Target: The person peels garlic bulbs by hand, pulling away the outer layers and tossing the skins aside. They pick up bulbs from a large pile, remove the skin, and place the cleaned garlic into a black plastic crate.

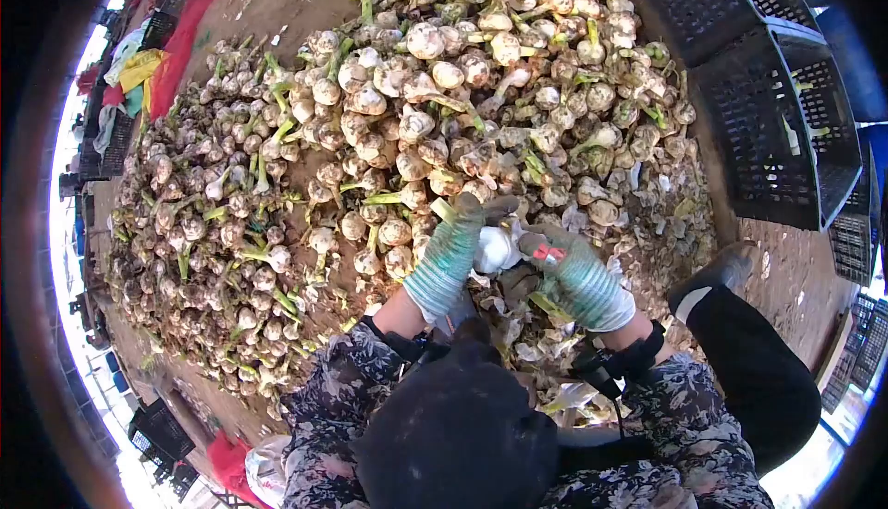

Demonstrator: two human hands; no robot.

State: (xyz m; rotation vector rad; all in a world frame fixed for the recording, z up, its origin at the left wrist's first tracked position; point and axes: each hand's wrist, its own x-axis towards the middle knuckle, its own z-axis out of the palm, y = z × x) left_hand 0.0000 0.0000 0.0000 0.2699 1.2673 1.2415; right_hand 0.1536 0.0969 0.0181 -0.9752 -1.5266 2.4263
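Note:
A garlic bulb (pixel 498 248), peeled to clean white skin, sits between my two gloved hands. My left hand (pixel 446 255) is closed around its left side, with a cut green stem (pixel 444 210) sticking up by the fingers. From the other side, my right hand (pixel 575 276) has its fingers curled and pressed against the bulb near its top. Something small and red shows on the right fingers; I cannot make out what it is. Beyond both hands spreads a large heap of unpeeled garlic bulbs (pixel 393 153) with dirty skins and short stems.
Black plastic crates (pixel 758 121) stand along the right side. Loose garlic skins (pixel 518 324) lie below my hands. At the far left are a red mesh bag (pixel 185 42) and a yellow cloth (pixel 139 70). A dark shoe (pixel 726 269) rests on the floor to the right.

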